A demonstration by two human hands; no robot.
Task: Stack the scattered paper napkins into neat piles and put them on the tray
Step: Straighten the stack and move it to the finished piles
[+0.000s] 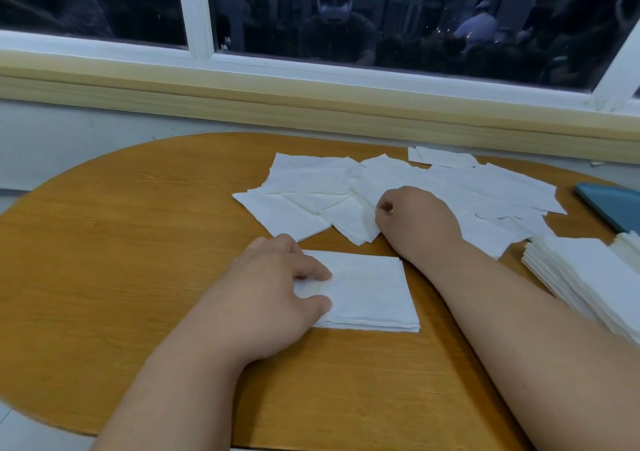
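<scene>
A brown wooden surface [121,260] with a round end fills the lower part of the frame. Behind it, across the top, is a pale yellow ledge [242,104] and a window [346,18] with a white frame. The glass is dark.

At the right edge, a corner of a blue-grey tray [609,205] pokes in. Most of it is cut off by the frame.

The right arm reaches in from the lower right and lies across the near side of the scattered napkins [311,180], so some of them are hidden under it. The left hand [277,288] covers the left side of the small pile [374,291].

The napkins are white, thin and square. Many lie spread out in the upper middle of the frame, flat and crooked, one over another. They reach almost to the tray.

The small pile sits in the middle, close to the person. Its edges line up well and it is only a few napkins thick. The left hand rests on top of it, with the fingers and thumb lying on the paper.

The right hand [412,218] is just above that pile in the frame. Its fingers are curled and pinch the edge of one loose napkin [360,222].

At the lower right is a tall pile [588,277], neat and thick, lying on the surface near the tray. A bit of another pile [628,248] peeks in beside it; I cannot tell if it lies on the tray.
</scene>
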